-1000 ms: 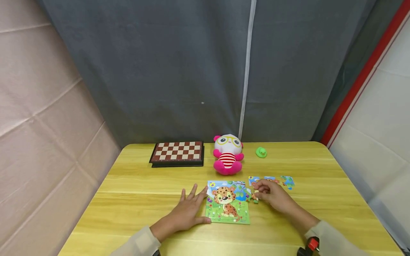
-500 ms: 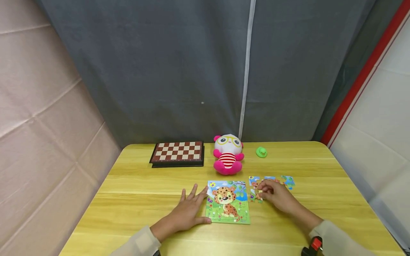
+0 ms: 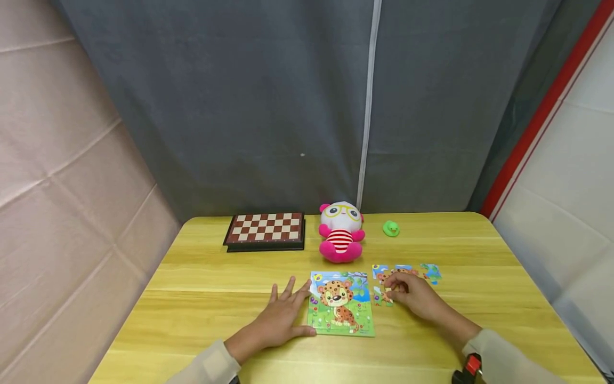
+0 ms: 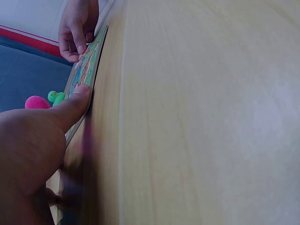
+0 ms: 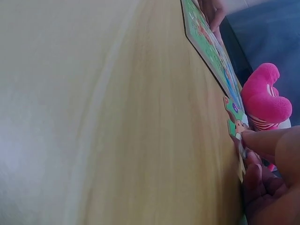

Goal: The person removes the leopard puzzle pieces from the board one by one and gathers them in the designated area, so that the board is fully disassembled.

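Observation:
A square leopard picture puzzle [image 3: 340, 314] lies flat on the table. My left hand [image 3: 279, 320] is spread at its left edge, the thumb [image 4: 80, 91] resting at the near corner. Just right of the puzzle, my right hand [image 3: 414, 296] pinches a puzzle piece [image 3: 377, 296] between thumb and fingers. Green ground and a purple flower show on that piece [image 5: 234, 110] in the right wrist view. Behind it lie more loose pieces: a blue-topped corner piece [image 3: 378, 270], others partly hidden by my fingers, and a blue-green piece [image 3: 432, 271] at the far right.
A pink and white plush panda [image 3: 341, 234] sits behind the puzzle. Left of it stands a folded chessboard [image 3: 265, 229], and to its right a small green toy duck [image 3: 391, 229]. A grey curtain [image 3: 268, 117] hangs behind the wooden table [image 3: 192, 298].
My right hand has shifted a little right with the pinched piece, which has turned and now sits below the corner piece. The left hand and the puzzle have stayed put.

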`<state>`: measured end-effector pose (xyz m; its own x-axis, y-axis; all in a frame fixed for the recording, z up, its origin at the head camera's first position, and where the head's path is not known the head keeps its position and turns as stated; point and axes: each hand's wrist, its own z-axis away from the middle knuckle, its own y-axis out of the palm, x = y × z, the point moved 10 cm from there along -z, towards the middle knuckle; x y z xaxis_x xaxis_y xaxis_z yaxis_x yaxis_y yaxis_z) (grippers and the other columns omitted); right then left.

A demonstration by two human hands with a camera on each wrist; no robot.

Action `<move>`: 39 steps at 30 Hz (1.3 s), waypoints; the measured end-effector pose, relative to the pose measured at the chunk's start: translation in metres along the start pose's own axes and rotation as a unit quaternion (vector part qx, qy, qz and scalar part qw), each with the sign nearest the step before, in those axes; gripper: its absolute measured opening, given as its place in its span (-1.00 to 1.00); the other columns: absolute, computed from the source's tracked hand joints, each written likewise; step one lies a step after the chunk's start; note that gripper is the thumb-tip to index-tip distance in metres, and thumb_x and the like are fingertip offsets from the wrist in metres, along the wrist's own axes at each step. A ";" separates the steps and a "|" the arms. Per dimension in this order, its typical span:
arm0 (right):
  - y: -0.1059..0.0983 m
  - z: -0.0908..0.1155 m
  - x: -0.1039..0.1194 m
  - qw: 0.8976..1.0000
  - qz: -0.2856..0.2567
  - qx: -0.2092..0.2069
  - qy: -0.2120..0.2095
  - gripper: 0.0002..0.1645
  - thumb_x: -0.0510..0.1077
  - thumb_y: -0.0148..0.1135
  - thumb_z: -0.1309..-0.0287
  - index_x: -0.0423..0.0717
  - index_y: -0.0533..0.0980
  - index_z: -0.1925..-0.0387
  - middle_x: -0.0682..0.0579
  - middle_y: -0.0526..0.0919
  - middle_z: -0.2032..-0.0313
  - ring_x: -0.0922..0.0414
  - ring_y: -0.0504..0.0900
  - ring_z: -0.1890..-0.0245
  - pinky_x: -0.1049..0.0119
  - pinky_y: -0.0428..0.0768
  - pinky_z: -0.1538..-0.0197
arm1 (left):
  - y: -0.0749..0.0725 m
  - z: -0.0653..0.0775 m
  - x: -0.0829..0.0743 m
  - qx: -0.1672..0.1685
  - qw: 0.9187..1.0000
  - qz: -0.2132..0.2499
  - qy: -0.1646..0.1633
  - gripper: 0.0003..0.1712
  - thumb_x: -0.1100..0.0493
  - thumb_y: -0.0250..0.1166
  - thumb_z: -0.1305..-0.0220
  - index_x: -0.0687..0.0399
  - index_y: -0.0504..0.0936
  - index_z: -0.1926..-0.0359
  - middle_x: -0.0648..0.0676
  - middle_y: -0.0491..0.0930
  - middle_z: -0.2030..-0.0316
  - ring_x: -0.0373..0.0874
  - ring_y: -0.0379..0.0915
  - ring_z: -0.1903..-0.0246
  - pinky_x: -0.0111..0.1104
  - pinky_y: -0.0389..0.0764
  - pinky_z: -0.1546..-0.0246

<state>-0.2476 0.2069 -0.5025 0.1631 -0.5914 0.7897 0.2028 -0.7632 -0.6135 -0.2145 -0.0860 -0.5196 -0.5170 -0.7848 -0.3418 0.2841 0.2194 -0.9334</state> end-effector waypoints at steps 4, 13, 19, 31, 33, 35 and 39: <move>0.000 0.000 -0.001 1.000 -0.003 0.004 0.002 -0.85 -0.26 0.41 -0.25 -0.12 0.65 0.14 0.08 0.59 0.31 0.23 0.38 0.41 0.40 0.41 0.36 | 0.000 0.000 0.000 -0.001 1.000 0.003 0.003 0.27 -0.59 0.13 -0.21 0.00 -0.08 -0.66 0.02 -0.07 -0.64 0.27 -0.35 -0.60 0.40 -0.31 -0.45; 0.001 -0.001 -0.003 1.000 -0.002 0.007 -0.004 -0.85 -0.23 0.44 -0.23 -0.09 0.66 0.16 0.08 0.57 0.31 0.23 0.36 0.41 0.40 0.38 0.36 | 0.002 -0.001 0.002 0.003 1.000 0.004 -0.001 0.28 -0.61 0.11 -0.20 -0.01 -0.12 -0.67 0.00 -0.08 -0.64 0.24 -0.37 -0.61 0.39 -0.32 -0.46; 0.002 -0.001 -0.002 1.000 0.005 0.011 -0.011 -0.86 -0.21 0.44 -0.24 -0.07 0.66 0.17 0.09 0.57 0.29 0.24 0.34 0.42 0.40 0.36 0.37 | 0.001 0.000 0.001 0.001 1.000 0.003 0.001 0.27 -0.61 0.11 -0.21 -0.01 -0.10 -0.67 0.01 -0.08 -0.64 0.25 -0.37 -0.61 0.40 -0.31 -0.46; 0.002 -0.001 -0.002 1.000 0.005 0.012 -0.007 -0.86 -0.22 0.45 -0.22 -0.08 0.66 0.18 0.09 0.56 0.30 0.24 0.34 0.41 0.40 0.36 0.36 | 0.000 0.000 0.001 -0.002 1.000 -0.001 0.003 0.27 -0.60 0.11 -0.20 0.00 -0.10 -0.67 0.01 -0.07 -0.64 0.26 -0.36 -0.61 0.40 -0.30 -0.45; 0.002 -0.001 -0.002 1.000 0.003 0.014 -0.005 -0.86 -0.22 0.45 -0.22 -0.08 0.66 0.18 0.08 0.57 0.28 0.24 0.34 0.40 0.40 0.36 0.36 | 0.001 0.000 0.001 -0.001 1.000 0.001 0.003 0.28 -0.60 0.11 -0.20 0.00 -0.11 -0.67 0.01 -0.06 -0.64 0.26 -0.36 -0.61 0.40 -0.30 -0.45; 0.003 0.000 -0.002 1.000 0.001 0.014 -0.003 -0.85 -0.22 0.44 -0.23 -0.09 0.66 0.17 0.08 0.57 0.28 0.23 0.34 0.40 0.40 0.36 0.36 | 0.001 0.000 0.000 -0.001 1.000 0.002 0.003 0.28 -0.60 0.11 -0.20 0.00 -0.10 -0.67 0.01 -0.06 -0.64 0.26 -0.35 -0.61 0.40 -0.30 -0.45; 0.002 0.000 -0.002 1.000 0.000 0.013 -0.002 -0.85 -0.22 0.44 -0.23 -0.10 0.66 0.17 0.09 0.57 0.28 0.24 0.33 0.41 0.40 0.36 0.37 | 0.000 0.000 0.000 -0.002 1.000 0.004 0.004 0.28 -0.60 0.11 -0.20 0.01 -0.10 -0.67 0.02 -0.06 -0.64 0.27 -0.35 -0.61 0.40 -0.30 -0.45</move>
<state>-0.2477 0.2061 -0.5051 0.1673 -0.5897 0.7901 0.2287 -0.7563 -0.6129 -0.2144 -0.0856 -0.5194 -0.5211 -0.7785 -0.3499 0.2848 0.2278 -0.9311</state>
